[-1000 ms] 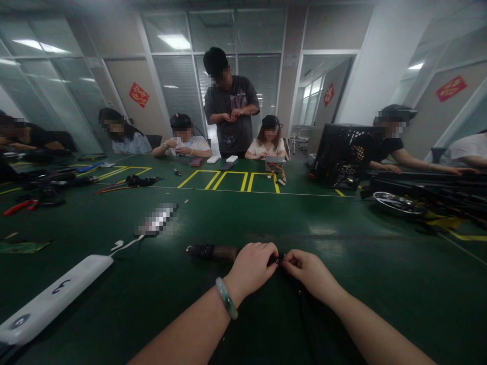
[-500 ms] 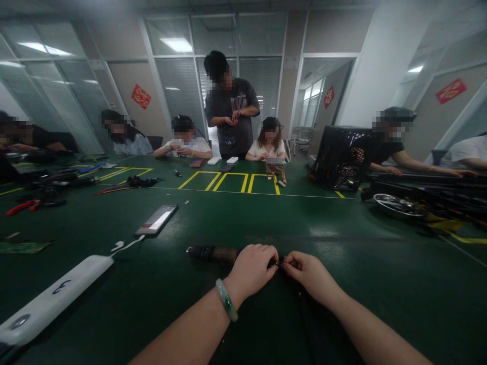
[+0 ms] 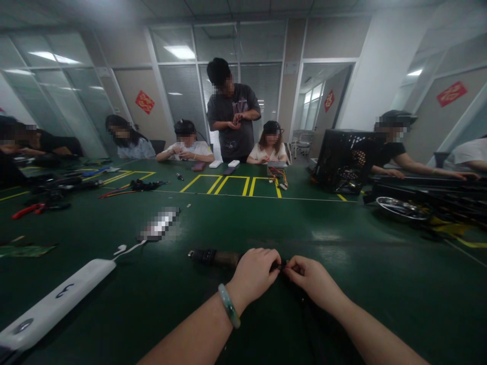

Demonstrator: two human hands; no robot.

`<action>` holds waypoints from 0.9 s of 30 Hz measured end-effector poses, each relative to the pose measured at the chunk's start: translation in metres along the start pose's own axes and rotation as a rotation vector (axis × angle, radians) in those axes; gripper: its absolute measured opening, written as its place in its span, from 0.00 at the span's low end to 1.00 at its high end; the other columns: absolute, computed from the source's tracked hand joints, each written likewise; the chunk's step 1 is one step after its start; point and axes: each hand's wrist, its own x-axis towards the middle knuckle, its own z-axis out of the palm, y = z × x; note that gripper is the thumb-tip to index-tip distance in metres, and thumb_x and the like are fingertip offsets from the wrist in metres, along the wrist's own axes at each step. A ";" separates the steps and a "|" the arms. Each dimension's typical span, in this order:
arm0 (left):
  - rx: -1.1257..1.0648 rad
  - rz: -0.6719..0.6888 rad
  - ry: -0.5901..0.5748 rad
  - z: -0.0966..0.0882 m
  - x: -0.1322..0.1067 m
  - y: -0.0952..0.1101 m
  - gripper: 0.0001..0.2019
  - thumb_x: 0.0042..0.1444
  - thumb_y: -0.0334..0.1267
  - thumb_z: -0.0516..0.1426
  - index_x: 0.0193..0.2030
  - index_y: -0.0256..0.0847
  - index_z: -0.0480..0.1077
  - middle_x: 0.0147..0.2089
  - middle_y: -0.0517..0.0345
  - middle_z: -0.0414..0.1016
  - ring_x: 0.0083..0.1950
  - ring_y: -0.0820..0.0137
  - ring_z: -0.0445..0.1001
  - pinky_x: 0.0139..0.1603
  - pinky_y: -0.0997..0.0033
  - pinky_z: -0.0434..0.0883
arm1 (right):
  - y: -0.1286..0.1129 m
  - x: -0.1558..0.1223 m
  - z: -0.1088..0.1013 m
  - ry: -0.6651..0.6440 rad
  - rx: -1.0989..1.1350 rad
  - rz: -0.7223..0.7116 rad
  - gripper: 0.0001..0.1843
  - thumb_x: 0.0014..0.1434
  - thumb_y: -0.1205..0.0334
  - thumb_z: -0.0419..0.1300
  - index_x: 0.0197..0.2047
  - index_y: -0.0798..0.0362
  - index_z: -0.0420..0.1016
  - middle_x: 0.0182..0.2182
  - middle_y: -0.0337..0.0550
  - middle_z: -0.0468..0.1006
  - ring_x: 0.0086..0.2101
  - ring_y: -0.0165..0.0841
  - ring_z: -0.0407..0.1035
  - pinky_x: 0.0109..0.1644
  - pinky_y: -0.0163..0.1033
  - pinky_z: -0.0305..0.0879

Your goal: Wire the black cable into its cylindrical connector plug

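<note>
A dark cylindrical tool [image 3: 224, 259] with a brownish barrel and a metal tip at its left end lies on the green table in front of me. Over its right end my left hand [image 3: 256, 271] is closed, thumb and fingertips pinching near that end, a green bangle [image 3: 229, 305] on the wrist. Close by, my right hand [image 3: 314, 279] pinches a small dark part at the same end, its fingertips almost meeting the left ones. What exactly lies between the fingertips is too small and dark to tell. A thin black cord seems to run down from there.
To the left lie a white power strip [image 3: 64, 299], a phone [image 3: 160, 224] on a white cable, and red-handled pliers [image 3: 28, 211]. A black computer case [image 3: 342, 161] and a round metal dish [image 3: 401, 208] are at the right. Several people sit or stand around the table.
The view has tilted slightly, so everything sits a little lower in the picture. Both hands keep nearly the same pinching pose at the tool's end.
</note>
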 end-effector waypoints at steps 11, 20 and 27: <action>-0.015 0.030 0.002 -0.004 -0.001 0.002 0.04 0.58 0.34 0.57 0.40 0.45 0.68 0.41 0.64 0.73 0.44 0.68 0.70 0.46 0.66 0.63 | 0.002 0.002 0.000 0.005 0.000 0.006 0.07 0.59 0.59 0.57 0.34 0.51 0.74 0.28 0.36 0.78 0.30 0.31 0.71 0.31 0.31 0.59; -0.034 0.037 0.000 -0.002 -0.001 0.000 0.04 0.57 0.34 0.57 0.40 0.44 0.68 0.40 0.63 0.73 0.43 0.67 0.70 0.45 0.65 0.63 | -0.001 0.000 -0.002 -0.003 -0.011 0.005 0.08 0.59 0.59 0.56 0.34 0.51 0.75 0.29 0.37 0.78 0.31 0.31 0.71 0.32 0.32 0.59; -0.023 0.009 0.008 -0.002 -0.001 0.000 0.06 0.57 0.37 0.58 0.42 0.45 0.68 0.40 0.62 0.73 0.43 0.66 0.70 0.44 0.65 0.62 | 0.002 0.002 -0.001 -0.004 -0.013 0.003 0.09 0.60 0.58 0.56 0.34 0.52 0.74 0.29 0.37 0.78 0.30 0.32 0.71 0.31 0.32 0.59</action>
